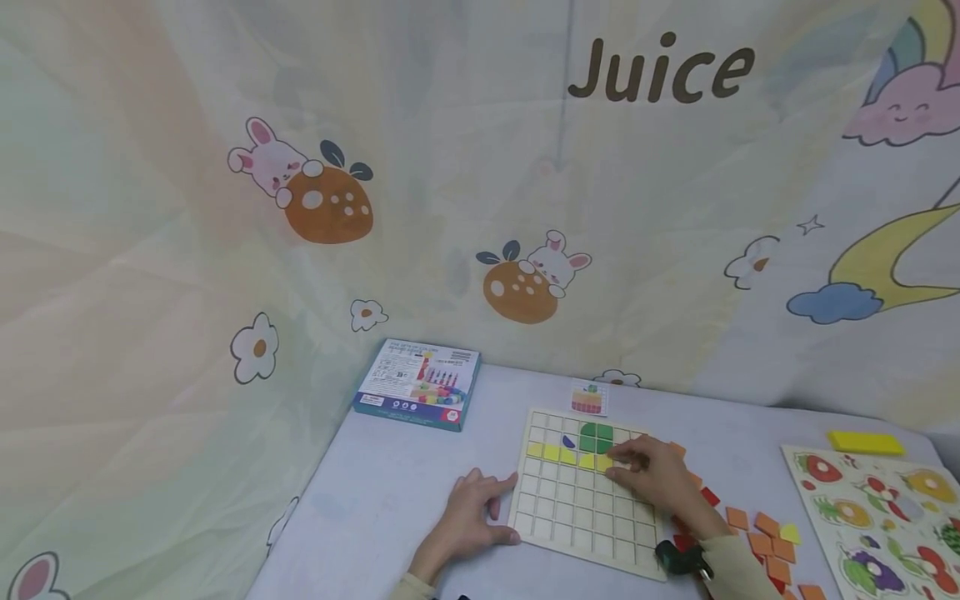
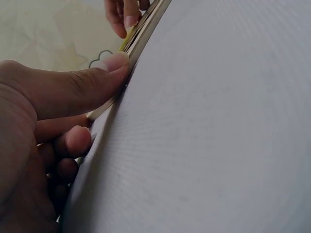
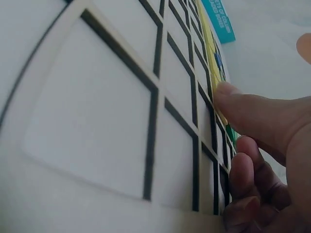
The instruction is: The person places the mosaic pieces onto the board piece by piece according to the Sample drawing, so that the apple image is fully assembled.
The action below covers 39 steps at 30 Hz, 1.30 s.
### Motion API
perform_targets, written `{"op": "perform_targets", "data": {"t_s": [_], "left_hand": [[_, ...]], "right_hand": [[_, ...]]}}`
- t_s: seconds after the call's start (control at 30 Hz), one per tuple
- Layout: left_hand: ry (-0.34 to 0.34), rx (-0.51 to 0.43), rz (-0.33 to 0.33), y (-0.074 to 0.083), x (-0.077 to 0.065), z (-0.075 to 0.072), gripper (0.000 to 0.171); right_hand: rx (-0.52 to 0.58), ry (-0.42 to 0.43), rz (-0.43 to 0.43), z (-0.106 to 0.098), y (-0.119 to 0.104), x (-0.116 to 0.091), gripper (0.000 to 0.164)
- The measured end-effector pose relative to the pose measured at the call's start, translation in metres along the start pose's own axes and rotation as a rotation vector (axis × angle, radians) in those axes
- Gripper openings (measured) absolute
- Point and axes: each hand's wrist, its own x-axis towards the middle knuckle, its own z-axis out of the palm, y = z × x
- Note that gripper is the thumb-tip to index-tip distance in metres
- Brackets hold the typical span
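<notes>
Grid board on the table; cells hold yellow tiles, green pieces, one blue piece. Left hand, thumb and index spread, touches board's edge. Right hand at yellow row's end; can't tell if pinching.

Creased pale backdrop that rose beyond the far and left edges of a white-covered table, dark "Juice" lettering that stood above the far edge, printed rabbit above the far left corner, printed moon above the far right, light that fell softly.
</notes>
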Motion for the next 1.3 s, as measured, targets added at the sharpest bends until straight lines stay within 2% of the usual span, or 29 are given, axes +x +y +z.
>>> {"op": "perform_targets", "data": {"t_s": [0.2,0.33,0.57,0.7,0.83,0.97,1.03,1.17,1.3], "left_hand": [[0.005,-0.002,0.002,-0.001,0.000,0.001,0.088],[0.008,-0.002,0.008,-0.001,0.000,0.002,0.088],[0.000,-0.012,0.008,0.001,0.000,0.001,0.087],[0.002,-0.016,0.020,0.004,-0.001,-0.001,0.087],[0.002,-0.013,0.024,0.004,-0.001,-0.002,0.087],[0.002,-0.010,0.018,0.003,0.000,-0.001,0.088],[0.001,-0.012,0.014,0.002,0.000,-0.001,0.088],[0.002,-0.013,0.019,0.001,-0.001,0.000,0.088],[0.008,-0.009,0.023,0.000,0.000,0.001,0.088]], "right_hand": [[-0.004,0.016,-0.041,0.001,0.001,-0.001,0.019],[-0.004,0.016,-0.039,0.001,0.002,-0.001,0.019],[0.021,0.039,0.036,-0.012,0.007,-0.010,0.027],[0.026,0.073,0.067,-0.032,0.019,-0.025,0.029],[-0.017,0.064,0.122,-0.066,0.042,-0.042,0.039],[-0.065,-0.040,0.274,-0.105,0.072,-0.058,0.056],[-0.090,-0.089,0.339,-0.121,0.087,-0.067,0.057],[-0.131,-0.142,0.383,-0.143,0.109,-0.083,0.047],[-0.149,-0.203,0.401,-0.152,0.123,-0.094,0.041]]}}
